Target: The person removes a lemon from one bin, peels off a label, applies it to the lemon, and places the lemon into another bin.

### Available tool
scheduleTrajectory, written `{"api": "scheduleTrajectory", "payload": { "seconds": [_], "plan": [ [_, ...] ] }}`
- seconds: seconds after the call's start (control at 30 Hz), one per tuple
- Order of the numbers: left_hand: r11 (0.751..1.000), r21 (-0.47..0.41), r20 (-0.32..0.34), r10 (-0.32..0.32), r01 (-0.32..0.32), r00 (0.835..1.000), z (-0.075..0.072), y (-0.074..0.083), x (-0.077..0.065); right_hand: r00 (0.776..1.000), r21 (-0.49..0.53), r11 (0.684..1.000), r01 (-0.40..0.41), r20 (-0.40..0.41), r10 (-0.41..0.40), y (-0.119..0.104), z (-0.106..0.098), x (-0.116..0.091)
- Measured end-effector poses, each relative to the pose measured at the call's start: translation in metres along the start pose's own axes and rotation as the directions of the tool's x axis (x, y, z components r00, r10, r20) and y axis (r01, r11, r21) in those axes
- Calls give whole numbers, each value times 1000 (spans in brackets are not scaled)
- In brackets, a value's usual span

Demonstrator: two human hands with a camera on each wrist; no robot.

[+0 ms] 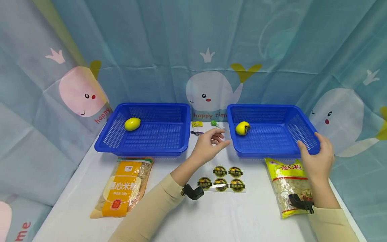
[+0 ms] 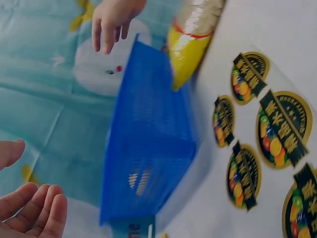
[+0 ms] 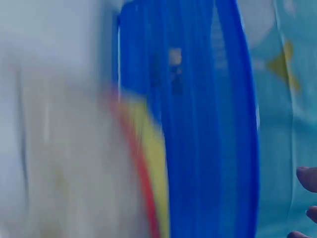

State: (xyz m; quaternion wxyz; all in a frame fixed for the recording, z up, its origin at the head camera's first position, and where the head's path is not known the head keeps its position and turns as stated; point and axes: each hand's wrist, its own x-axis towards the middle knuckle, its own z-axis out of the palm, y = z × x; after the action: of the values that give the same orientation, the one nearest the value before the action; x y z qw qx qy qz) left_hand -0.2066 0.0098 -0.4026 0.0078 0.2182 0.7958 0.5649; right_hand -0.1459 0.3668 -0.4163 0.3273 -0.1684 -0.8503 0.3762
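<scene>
Between your two hands: blue rectangular plastic basket with mesh walls (image 1: 269,134), on the white-covered surface (image 1: 235,215). Left hand (image 1: 208,143) is just off its left side, fingers loosely bent, thumb apart, nothing held. Right hand (image 1: 320,158) is by its near right corner, thumb and fingers spread, also holding nothing; no contact visible on either side. Round yellow fruit with a dark, leafy end (image 1: 242,128) sits in it, closer to your left hand. Yellow-and-clear plastic food bag (image 1: 288,188) lies on the near side of your right hand. Basket should be light, slightly flexible, smooth-rimmed. Best hold: rim, midway along both short sides, level; fruit would likely roll if tilted.
</scene>
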Motion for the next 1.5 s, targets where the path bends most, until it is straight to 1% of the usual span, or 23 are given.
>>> {"api": "scheduleTrajectory", "payload": {
  "seconds": [0.07, 0.13, 0.2, 0.33, 0.43, 0.53, 0.6, 0.77, 0.87, 0.97, 1.07, 1.17, 1.3, 1.4, 1.5],
  "plan": [
    [1000, -4, -26, 4, -4, 1000, -8, 1, -3, 997, 42, 996, 74, -12, -74, -14, 8, -8],
    [1000, 2, -54, 9, -9, 998, -15, 1, -5, 993, 74, 991, 115, 0, -116, -30, 15, -14],
    [1000, 11, -79, 16, -16, 997, -23, 1, -7, 990, 114, 984, 134, 26, -137, -45, 23, -19],
    [1000, 29, -115, 10, -7, 993, -39, -3, -11, 979, 198, 970, 144, 112, -168, -72, 37, -28],
    [999, 42, -137, 4, 2, 991, -51, -6, -15, 963, 272, 950, 153, 175, -205, -88, 49, -34],
    [998, 69, -161, 1, 10, 987, -64, -7, -18, 942, 338, 929, 154, 233, -241, -101, 60, -40],
    [996, 87, -172, -7, 23, 985, -71, -9, -19, 927, 364, 919, 151, 270, -259, -107, 68, -44],
    [990, 117, -206, -50, 75, 977, -89, -13, -25, 887, 389, 909, 147, 355, -295, -121, 85, -57],
    [986, 135, -222, -69, 100, 973, -101, -13, -25, 865, 419, 899, 125, 398, -306, -131, 95, -66],
    [980, 162, -229, -80, 119, 970, -114, -12, -22, 842, 452, 888, 84, 445, -306, -142, 107, -75],
    [972, 189, -233, -97, 143, 968, -130, -13, -16, 811, 470, 883, 24, 507, -292, -153, 123, -83],
    [955, 230, -245, -131, 189, 961, -149, -17, -8, 774, 474, 878, -59, 577, -259, -163, 140, -91],
    [930, 264, -289, -176, 255, 941, -176, -22, 6, 721, 440, 885, -153, 662, -205, -172, 163, -100],
    [928, 240, -326, -201, 287, 924, -197, -23, 14, 687, 396, 897, -194, 708, -164, -179, 181, -109],
    [927, 191, -343, -245, 323, 907, -214, -24, 20, 662, 360, 909, -212, 737, -138, -183, 198, -118]
  ]
}}
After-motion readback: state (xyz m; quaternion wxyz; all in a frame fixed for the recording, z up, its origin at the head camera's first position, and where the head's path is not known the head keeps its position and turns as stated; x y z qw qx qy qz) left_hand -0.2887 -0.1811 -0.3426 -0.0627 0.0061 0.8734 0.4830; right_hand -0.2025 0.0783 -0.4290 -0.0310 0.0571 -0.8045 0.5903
